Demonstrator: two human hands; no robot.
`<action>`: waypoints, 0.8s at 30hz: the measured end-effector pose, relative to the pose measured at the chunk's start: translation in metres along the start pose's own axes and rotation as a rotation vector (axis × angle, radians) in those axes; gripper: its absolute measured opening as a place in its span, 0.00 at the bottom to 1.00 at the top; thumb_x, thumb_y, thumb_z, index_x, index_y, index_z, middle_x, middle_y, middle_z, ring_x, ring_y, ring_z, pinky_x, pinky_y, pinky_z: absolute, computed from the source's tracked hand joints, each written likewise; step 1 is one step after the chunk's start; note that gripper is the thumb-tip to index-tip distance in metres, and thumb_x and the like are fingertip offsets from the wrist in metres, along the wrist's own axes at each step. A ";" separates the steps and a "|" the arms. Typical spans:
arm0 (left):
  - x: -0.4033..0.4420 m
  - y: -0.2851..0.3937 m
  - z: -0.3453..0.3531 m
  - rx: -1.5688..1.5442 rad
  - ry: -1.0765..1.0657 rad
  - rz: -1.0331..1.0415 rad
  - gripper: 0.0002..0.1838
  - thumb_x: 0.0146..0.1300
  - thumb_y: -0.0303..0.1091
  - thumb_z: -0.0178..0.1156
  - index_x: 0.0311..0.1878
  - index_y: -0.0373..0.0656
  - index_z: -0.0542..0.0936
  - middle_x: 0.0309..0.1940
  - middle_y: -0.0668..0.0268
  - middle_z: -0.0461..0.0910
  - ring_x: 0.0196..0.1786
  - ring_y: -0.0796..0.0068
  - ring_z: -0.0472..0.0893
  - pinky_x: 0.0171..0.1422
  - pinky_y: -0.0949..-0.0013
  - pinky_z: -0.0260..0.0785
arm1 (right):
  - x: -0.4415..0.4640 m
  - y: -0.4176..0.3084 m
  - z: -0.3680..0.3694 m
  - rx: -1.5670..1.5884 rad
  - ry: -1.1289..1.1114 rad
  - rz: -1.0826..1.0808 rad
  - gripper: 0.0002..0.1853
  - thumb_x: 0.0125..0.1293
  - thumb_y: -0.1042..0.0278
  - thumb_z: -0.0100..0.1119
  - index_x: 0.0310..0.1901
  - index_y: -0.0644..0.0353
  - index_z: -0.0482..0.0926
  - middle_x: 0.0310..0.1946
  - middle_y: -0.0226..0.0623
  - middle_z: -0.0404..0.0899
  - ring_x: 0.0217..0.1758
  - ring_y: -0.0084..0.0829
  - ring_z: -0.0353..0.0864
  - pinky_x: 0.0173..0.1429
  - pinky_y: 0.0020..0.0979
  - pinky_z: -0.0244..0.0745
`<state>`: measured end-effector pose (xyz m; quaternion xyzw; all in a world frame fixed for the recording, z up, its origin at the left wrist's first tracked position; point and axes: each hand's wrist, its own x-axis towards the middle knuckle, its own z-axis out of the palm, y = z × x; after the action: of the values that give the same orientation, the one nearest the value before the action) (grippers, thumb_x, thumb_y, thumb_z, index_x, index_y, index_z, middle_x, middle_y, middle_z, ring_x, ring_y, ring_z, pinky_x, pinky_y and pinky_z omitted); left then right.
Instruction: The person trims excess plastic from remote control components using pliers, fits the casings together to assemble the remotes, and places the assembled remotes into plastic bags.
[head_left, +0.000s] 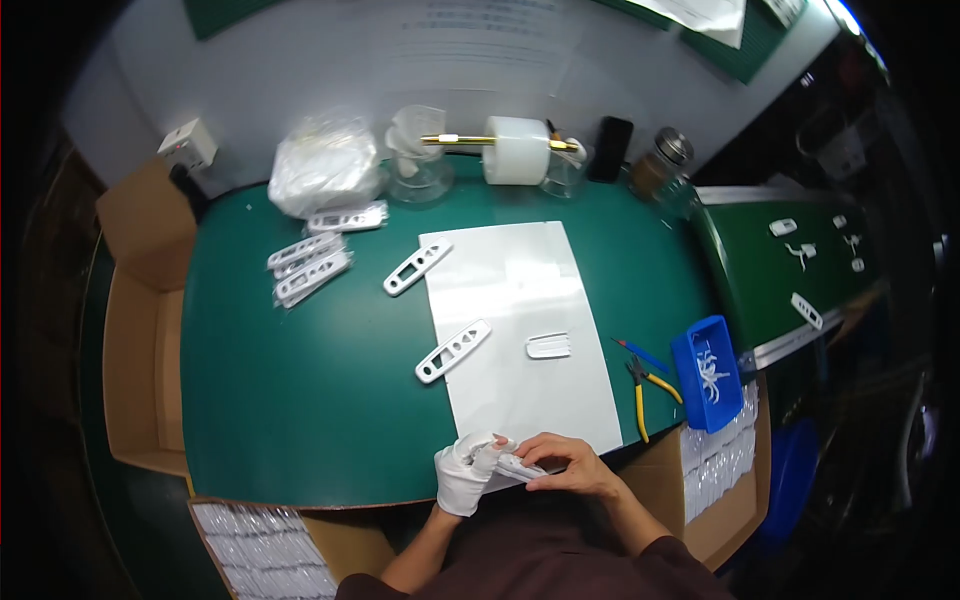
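Note:
My left hand point(464, 474), in a white glove with fingertips showing, grips one end of a white plastic casing point(520, 468) at the table's front edge. My right hand point(568, 466) is bare, its thumb and fingers closed on the other end; the hands partly hide the casing. Ahead of them on a white sheet point(530, 290) is a small ribbed white plastic piece point(548, 346). Two long white casings with cut-out windows lie across the sheet's left edge, a nearer casing point(454, 351) and a farther casing point(418, 267).
Yellow-handled pliers point(641, 398), a blue pen-like tool point(643, 355) and a blue bin point(707, 420) of white scraps are at right. Bagged casings point(310, 268) lie left. A film roll point(516, 150) and jars stand behind. A green conveyor point(760, 270) carries parts. Cardboard boxes point(145, 370) flank the table.

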<state>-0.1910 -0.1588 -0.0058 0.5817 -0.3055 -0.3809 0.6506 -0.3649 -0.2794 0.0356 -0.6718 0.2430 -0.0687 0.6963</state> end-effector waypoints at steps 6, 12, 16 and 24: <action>-0.001 -0.009 0.001 0.033 0.092 0.091 0.11 0.72 0.34 0.59 0.41 0.36 0.85 0.34 0.61 0.87 0.36 0.73 0.85 0.42 0.69 0.76 | 0.001 0.002 0.001 -0.004 -0.004 -0.080 0.17 0.55 0.75 0.76 0.48 0.62 0.86 0.54 0.38 0.81 0.58 0.31 0.80 0.61 0.30 0.75; -0.004 -0.014 0.002 0.054 0.117 0.064 0.17 0.74 0.40 0.55 0.39 0.35 0.85 0.34 0.59 0.87 0.36 0.70 0.85 0.41 0.68 0.76 | 0.002 0.010 -0.002 0.008 -0.033 -0.142 0.17 0.57 0.73 0.75 0.49 0.61 0.86 0.54 0.38 0.81 0.58 0.31 0.80 0.60 0.30 0.75; -0.003 -0.006 0.011 0.073 0.168 0.048 0.24 0.76 0.49 0.52 0.36 0.34 0.81 0.31 0.57 0.86 0.33 0.70 0.84 0.41 0.68 0.76 | 0.000 0.013 -0.003 0.035 -0.036 -0.145 0.17 0.58 0.72 0.75 0.50 0.60 0.85 0.54 0.38 0.81 0.57 0.30 0.80 0.59 0.29 0.76; -0.014 0.010 0.043 0.148 0.271 -0.014 0.22 0.76 0.47 0.53 0.40 0.33 0.79 0.30 0.56 0.84 0.33 0.67 0.85 0.39 0.67 0.77 | -0.028 0.029 -0.009 0.111 0.084 -0.225 0.16 0.64 0.67 0.70 0.53 0.60 0.83 0.52 0.32 0.83 0.50 0.21 0.80 0.51 0.24 0.74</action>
<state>-0.2326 -0.1692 0.0101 0.6760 -0.2381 -0.2798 0.6388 -0.3998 -0.2729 0.0150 -0.6519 0.1911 -0.1879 0.7094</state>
